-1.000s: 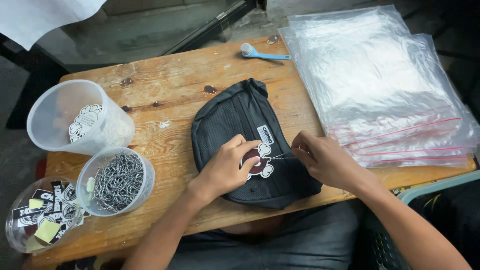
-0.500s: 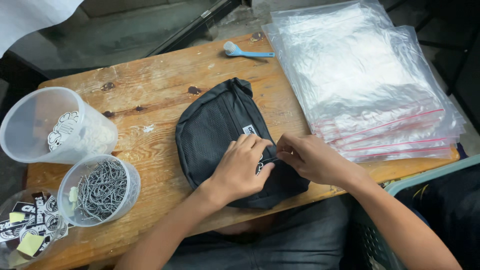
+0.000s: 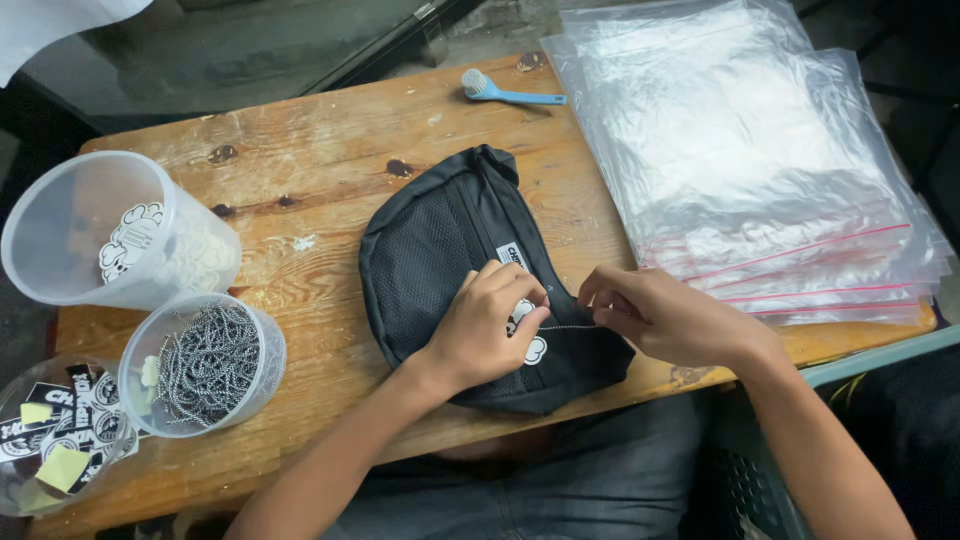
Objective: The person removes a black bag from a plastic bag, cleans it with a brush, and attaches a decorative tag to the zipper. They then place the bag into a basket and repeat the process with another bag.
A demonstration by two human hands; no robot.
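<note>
Where the left hand (image 3: 490,325) lies on the black pouch (image 3: 450,270), it covers part of a white cloud-shaped tag (image 3: 528,330), so only pieces of the tag can be seen and its full shape is hard to tell. The fingers of this hand are curled and pinch the tag against the pouch. The right hand (image 3: 665,318) is closed in a pinch on a thin ball chain (image 3: 567,326), which runs between the two hands; the chain is very fine and its ends are hidden under the fingers. The pouch rests on the wooden table (image 3: 330,170), near the front edge, and its lower edge hangs a little over it.

Three clear plastic cups stand at the left. One large cup (image 3: 110,235) holds white tags. One smaller cup (image 3: 205,360) is full of ball chains, too many to count. The third cup (image 3: 55,440), with black-and-white stickers and yellow pieces, is cut off by the picture edge. One stack of clear zip bags (image 3: 750,150) with red strips lies at the right; the number of bags cannot be told, and the stack is cut off at the top. One small blue brush (image 3: 510,92) lies at the far side of the table.
</note>
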